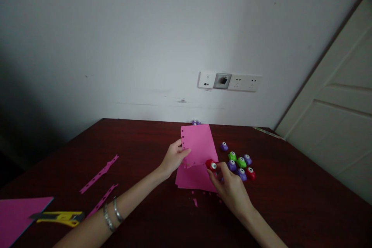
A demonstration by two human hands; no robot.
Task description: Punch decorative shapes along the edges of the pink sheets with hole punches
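Note:
My left hand (173, 157) pinches the left edge of a pink sheet of paper (198, 142), thumb on top. Punched holes run down that left edge, and some show along its lower edge. In the fingers of my right hand (231, 186) is a red craft punch (210, 164) with a white button, at the sheet's lower right corner. Beneath lie more pink sheets (193, 178) on the table. Small pink scraps (195, 202) are scattered just in front of them. Whether the punch is pressed down on the paper, I cannot tell.
Several purple, green and red punches (241, 162) cluster right of the sheets, with a few purple ones (196, 122) against the wall. At left are pink cut strips (100, 174), a yellow utility knife (62, 217) and pink paper (17, 217). Wall sockets (244, 83) are behind.

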